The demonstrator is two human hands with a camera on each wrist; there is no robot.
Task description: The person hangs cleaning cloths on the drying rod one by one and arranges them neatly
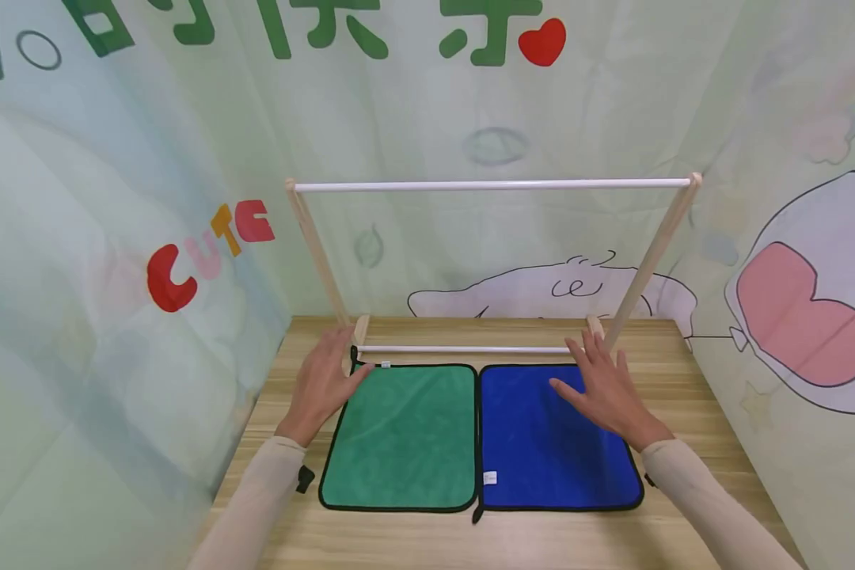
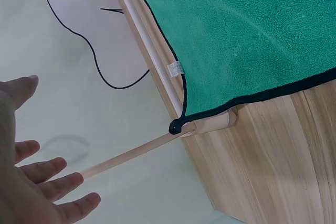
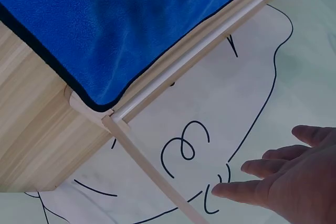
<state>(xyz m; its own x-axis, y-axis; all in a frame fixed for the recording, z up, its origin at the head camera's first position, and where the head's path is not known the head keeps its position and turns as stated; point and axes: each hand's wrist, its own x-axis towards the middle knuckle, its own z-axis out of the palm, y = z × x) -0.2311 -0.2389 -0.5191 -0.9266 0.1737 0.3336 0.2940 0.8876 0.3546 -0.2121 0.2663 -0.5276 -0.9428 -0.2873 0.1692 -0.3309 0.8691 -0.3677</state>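
Observation:
A green towel [image 1: 408, 439] with black edging lies flat on the wooden table, its hanging loop at the far left corner. Beside it on the right lies a blue towel [image 1: 552, 451] with the same edging, its loop at the near left corner. My left hand [image 1: 321, 388] hovers over the green towel's far left corner, fingers spread and holding nothing. Over the blue towel's far right part is my right hand [image 1: 606, 388], also empty with fingers apart. In the wrist views, both the left hand [image 2: 39, 182] and the right hand [image 3: 289, 179] show extended fingers.
Behind the towels stands a wooden rack with a white top bar [image 1: 492, 186] and a white lower bar [image 1: 463, 349]. Its slanted posts rise at left and right. Printed cloth walls [image 1: 150, 158] enclose the wooden table [image 1: 392, 542] at the back and sides.

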